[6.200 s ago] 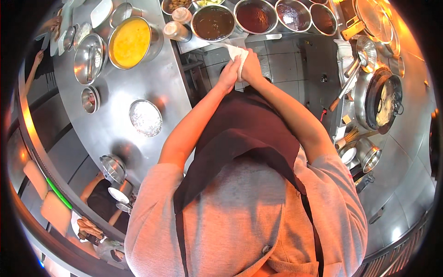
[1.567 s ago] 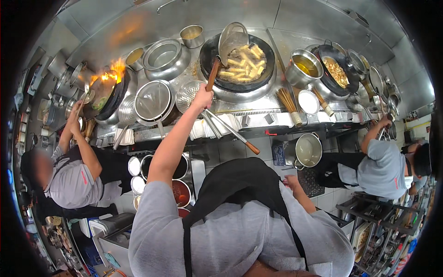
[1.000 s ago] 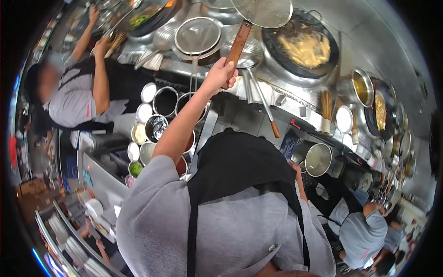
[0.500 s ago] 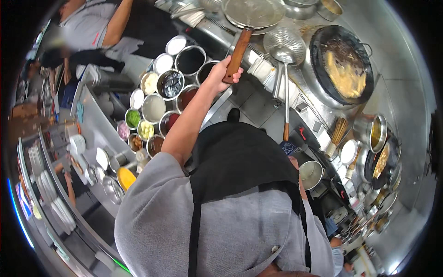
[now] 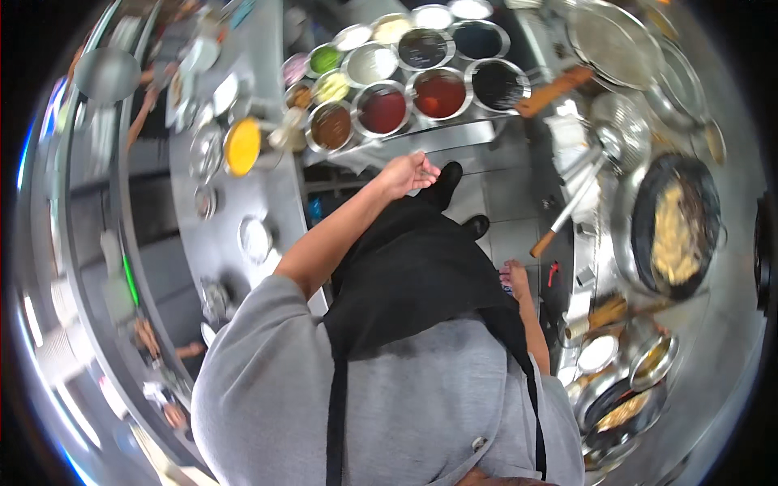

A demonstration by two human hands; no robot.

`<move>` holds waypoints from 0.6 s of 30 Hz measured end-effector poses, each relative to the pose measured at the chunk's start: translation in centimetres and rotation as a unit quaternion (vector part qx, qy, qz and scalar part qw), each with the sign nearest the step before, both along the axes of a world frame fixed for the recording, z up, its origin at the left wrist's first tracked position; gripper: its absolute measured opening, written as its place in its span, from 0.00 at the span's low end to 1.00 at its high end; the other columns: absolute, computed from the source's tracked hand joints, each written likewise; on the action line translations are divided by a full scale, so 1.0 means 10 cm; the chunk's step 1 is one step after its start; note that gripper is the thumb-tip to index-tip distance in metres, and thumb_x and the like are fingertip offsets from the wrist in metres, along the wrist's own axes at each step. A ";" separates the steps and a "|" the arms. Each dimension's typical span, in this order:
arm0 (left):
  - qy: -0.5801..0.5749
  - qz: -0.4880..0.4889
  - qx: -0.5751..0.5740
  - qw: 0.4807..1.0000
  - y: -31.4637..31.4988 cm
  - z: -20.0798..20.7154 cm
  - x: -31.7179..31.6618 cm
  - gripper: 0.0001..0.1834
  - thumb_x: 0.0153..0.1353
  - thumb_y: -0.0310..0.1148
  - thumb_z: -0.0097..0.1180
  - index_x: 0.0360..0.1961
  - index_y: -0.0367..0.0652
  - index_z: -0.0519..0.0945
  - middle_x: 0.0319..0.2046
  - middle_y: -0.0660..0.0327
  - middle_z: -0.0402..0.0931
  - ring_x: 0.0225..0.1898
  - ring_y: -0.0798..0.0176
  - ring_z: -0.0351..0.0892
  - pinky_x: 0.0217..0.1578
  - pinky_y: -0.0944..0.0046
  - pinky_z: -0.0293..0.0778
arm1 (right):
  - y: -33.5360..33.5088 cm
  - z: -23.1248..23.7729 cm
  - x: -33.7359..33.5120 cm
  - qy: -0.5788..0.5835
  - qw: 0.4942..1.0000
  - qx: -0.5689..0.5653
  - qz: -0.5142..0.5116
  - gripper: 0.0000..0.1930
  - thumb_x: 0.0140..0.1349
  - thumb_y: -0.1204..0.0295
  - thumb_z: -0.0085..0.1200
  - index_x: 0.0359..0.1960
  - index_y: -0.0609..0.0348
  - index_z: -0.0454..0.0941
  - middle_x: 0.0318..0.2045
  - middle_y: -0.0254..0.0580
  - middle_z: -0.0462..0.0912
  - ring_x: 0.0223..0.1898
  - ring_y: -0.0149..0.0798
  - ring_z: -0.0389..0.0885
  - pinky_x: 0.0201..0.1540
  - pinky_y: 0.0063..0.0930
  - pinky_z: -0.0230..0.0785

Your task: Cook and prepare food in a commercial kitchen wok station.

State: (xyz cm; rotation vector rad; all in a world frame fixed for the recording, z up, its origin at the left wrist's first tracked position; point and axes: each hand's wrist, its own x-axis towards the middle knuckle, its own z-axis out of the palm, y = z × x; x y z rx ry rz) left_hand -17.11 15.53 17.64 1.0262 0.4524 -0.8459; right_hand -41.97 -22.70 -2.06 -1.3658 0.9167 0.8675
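Observation:
My left hand [image 5: 408,175] is in front of the sauce containers, above the black apron [image 5: 405,267]. Its fingers are loosely bent and a little apart, with no tool in them. My right hand [image 5: 514,277] hangs low at the apron's right edge, fingers curled. A small bluish patch shows at its fingers, too small to name. The strainer's wooden handle [image 5: 554,91] sticks out over the counter edge, untouched. Right of it lies a perforated ladle [image 5: 620,125] with a long handle. A black wok [image 5: 713,190] holds yellow food [image 5: 675,235].
Steel containers of red sauce [image 5: 382,110], dark liquid [image 5: 500,84] and chopped greens [image 5: 324,58] stand in rows ahead. A steel counter [image 5: 231,211] with a yellow bowl [image 5: 242,147] runs along the left. A bamboo brush [image 5: 600,314] and a second pan [image 5: 624,411] are at right.
My left hand has let go of the strainer's wooden handle and drawn back. The view has turned left, so the wok and containers sit further right. My right hand has come into fuller view.

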 end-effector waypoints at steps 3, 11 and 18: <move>0.130 0.163 0.142 0.968 0.63 -0.52 -0.40 0.19 0.71 0.47 0.34 0.35 0.43 0.68 0.39 0.49 0.78 0.29 0.60 0.78 0.32 0.64 0.78 | 0.20 -0.08 0.31 -0.018 0.994 -0.014 0.105 0.26 0.65 0.46 0.39 0.46 0.56 0.74 0.28 0.39 0.80 0.22 0.29 0.75 0.23 0.25 0.69; 0.002 0.442 0.303 0.844 1.76 -1.25 -0.31 0.24 0.53 0.17 0.53 0.53 0.36 0.66 0.48 0.52 0.71 0.40 0.60 0.76 0.34 0.62 0.76 | 1.75 0.90 1.64 -0.172 0.948 0.043 0.264 0.18 0.66 0.55 0.46 0.41 0.58 0.75 0.28 0.33 0.79 0.27 0.28 0.76 0.28 0.22 0.66; -0.025 0.123 0.382 0.916 1.74 -1.71 -0.37 0.18 0.54 0.38 0.57 0.33 0.28 0.79 0.29 0.47 0.80 0.32 0.53 0.80 0.30 0.56 0.73 | 4.01 1.59 2.65 -0.135 0.949 0.209 0.191 0.21 0.65 0.54 0.49 0.44 0.62 0.73 0.36 0.42 0.81 0.35 0.35 0.80 0.35 0.27 0.72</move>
